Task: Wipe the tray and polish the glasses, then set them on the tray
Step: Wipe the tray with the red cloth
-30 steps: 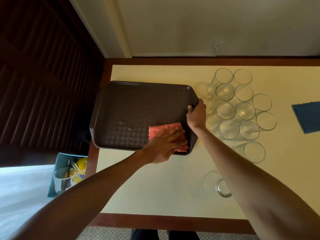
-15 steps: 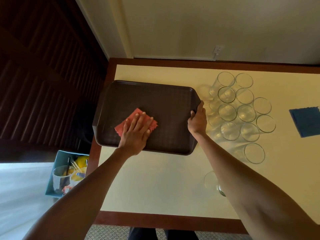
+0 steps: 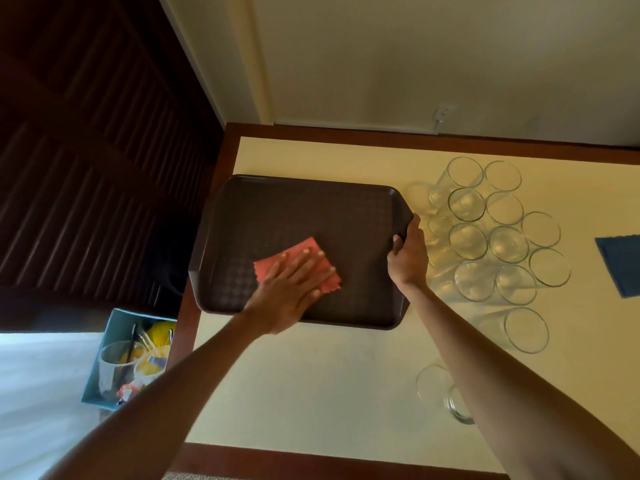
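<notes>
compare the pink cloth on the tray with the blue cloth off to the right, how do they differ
The pink cloth lies on the brown tray; the blue cloth lies on the table beyond the glasses. The left hand presses flat on the pink cloth; nothing touches the blue cloth. Both lie flat.

Cream wall (image 3: 415, 57), dark louvered door (image 3: 86, 150), wood-edged cream table (image 3: 311, 393).

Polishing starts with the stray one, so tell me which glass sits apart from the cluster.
The lone glass nearest the table's front edge, partly hidden by the right forearm; the other glasses crowd together right of the tray.
</notes>
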